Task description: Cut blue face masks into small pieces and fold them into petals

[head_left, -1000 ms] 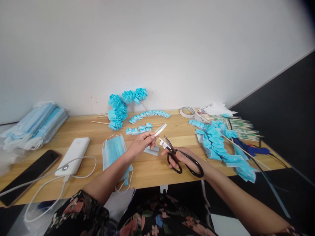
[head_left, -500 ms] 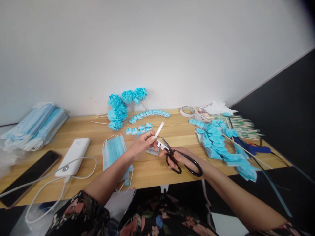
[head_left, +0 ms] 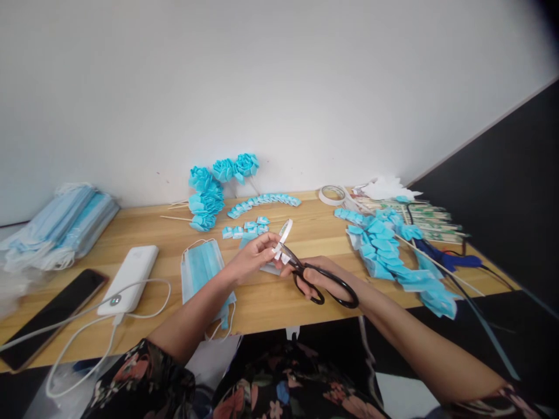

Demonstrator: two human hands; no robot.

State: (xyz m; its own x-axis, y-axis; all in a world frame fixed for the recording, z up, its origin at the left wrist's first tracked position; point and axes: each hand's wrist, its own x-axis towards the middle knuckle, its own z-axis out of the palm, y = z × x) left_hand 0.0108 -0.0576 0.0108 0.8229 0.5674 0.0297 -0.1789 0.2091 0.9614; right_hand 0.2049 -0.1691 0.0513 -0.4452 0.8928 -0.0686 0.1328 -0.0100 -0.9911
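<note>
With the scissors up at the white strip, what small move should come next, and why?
Probably close the scissors to snip the white strip. The left hand pinches the strip near its lower end, the rest standing up free, and the right hand holds the scissors with their blade tips right at the strip beside those fingers. Whether the blades already straddle it is unclear.

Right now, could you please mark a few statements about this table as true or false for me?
1. The right hand holds black scissors. True.
2. The left hand pinches a white strip. True.
3. The power bank has no cable. False: a white cable is plugged into it.
4. The tape roll lies beside the phone. False: the roll is far right by the wall, the phone near left.
</note>
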